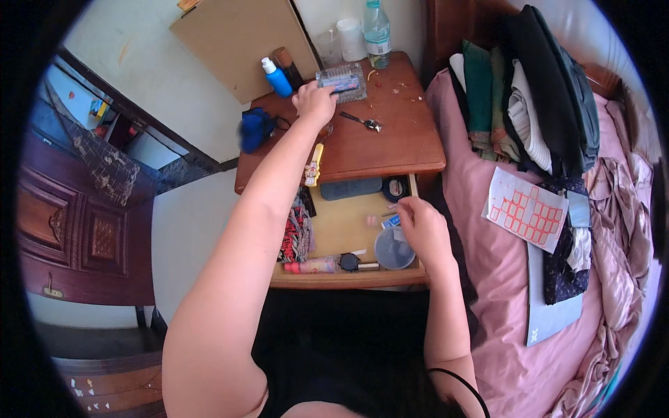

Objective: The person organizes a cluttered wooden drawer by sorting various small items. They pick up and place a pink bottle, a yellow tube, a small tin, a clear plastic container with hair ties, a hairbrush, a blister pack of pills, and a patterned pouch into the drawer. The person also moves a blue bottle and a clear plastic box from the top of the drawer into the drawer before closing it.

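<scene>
My left hand (316, 104) reaches across the wooden nightstand (397, 132) to a clear glass dish (357, 92). Its curled fingers close on the near left end of a small blue-and-pink packet (339, 84) in the dish. Over the right side of the open drawer (348, 280), my right hand (425, 226) is closed, fingertips together; whatever they pinch is hidden. Just below it sits a round clear plastic tub (394, 249). A small blue-and-white packet (391, 221) lies beside those fingers. A dark spoon (362, 122) rests on the nightstand, right of my left hand.
A blue pump bottle (277, 78), a brown bottle (286, 65) and a water bottle (377, 36) stand at the back. In the drawer are a black watch (348, 262), a pink-capped tube (311, 265) and a grey case (350, 188). The bed (481, 230) borders the right.
</scene>
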The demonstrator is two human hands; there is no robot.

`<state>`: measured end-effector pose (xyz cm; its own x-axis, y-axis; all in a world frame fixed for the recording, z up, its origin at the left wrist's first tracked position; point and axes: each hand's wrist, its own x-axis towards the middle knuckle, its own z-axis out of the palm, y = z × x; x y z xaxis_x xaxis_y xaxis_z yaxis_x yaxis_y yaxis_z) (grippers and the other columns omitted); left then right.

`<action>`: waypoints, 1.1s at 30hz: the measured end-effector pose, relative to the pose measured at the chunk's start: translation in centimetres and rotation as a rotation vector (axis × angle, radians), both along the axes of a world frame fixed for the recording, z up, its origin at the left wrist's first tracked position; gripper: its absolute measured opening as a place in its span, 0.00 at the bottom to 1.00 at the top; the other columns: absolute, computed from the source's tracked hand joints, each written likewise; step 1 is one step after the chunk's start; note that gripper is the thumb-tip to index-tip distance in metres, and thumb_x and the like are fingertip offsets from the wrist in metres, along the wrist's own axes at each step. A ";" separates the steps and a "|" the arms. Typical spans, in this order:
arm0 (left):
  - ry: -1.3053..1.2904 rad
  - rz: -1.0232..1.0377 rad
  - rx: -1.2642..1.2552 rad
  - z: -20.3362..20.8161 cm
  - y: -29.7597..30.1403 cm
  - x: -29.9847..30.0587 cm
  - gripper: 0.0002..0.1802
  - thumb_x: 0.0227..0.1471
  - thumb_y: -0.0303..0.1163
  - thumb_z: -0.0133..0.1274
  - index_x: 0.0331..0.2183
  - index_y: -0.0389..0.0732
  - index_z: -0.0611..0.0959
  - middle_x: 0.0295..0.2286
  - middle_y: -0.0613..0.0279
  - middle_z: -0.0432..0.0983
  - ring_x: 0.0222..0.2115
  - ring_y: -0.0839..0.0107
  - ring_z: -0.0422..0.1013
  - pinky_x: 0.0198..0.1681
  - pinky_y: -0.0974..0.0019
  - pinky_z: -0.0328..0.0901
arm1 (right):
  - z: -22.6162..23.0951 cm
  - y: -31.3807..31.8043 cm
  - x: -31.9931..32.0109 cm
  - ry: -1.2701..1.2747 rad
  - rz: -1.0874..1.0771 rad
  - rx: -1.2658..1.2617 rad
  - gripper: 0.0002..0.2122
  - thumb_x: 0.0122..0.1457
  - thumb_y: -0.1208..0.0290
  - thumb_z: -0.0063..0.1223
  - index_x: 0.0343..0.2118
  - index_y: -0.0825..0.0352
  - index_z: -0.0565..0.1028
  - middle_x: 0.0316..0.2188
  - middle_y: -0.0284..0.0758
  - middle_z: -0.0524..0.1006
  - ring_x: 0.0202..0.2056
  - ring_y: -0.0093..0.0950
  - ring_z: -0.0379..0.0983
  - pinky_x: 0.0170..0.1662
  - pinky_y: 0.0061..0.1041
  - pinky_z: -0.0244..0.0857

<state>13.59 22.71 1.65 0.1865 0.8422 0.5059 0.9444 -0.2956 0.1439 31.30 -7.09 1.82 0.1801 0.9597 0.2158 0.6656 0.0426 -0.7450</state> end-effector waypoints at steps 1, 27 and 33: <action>0.015 -0.017 0.037 -0.2 0.8 0.0 0.11 0.47 0.41 0.55 0.35 0.56 0.84 0.44 0.62 0.72 0.46 0.60 0.64 0.47 0.50 0.56 | -0.3 0.2 -0.1 0.009 0.001 0.002 0.06 0.53 0.71 0.51 0.32 0.67 0.75 0.27 0.41 0.77 0.31 0.40 0.74 0.35 0.34 0.67; 0.240 -0.242 0.184 5.4 6.4 -0.1 0.05 0.43 0.32 0.54 0.21 0.46 0.84 0.28 0.69 0.76 0.36 0.66 0.68 0.38 0.58 0.58 | -2.9 5.5 -3.0 0.145 0.055 0.101 0.04 0.51 0.75 0.52 0.29 0.70 0.75 0.26 0.44 0.76 0.30 0.43 0.73 0.34 0.36 0.67; 0.023 -0.328 0.102 4.8 5.4 -3.3 0.07 0.47 0.34 0.53 0.26 0.46 0.85 0.29 0.65 0.78 0.34 0.62 0.72 0.37 0.58 0.64 | -2.6 5.5 -3.3 0.150 0.073 0.099 0.04 0.51 0.76 0.52 0.29 0.71 0.75 0.26 0.44 0.76 0.30 0.43 0.73 0.35 0.35 0.67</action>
<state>10.24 28.13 6.48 0.4511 0.6809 0.5769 0.7996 -0.5955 0.0775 27.98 -1.64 -0.79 0.1479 0.9467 0.2861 0.5402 0.1650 -0.8252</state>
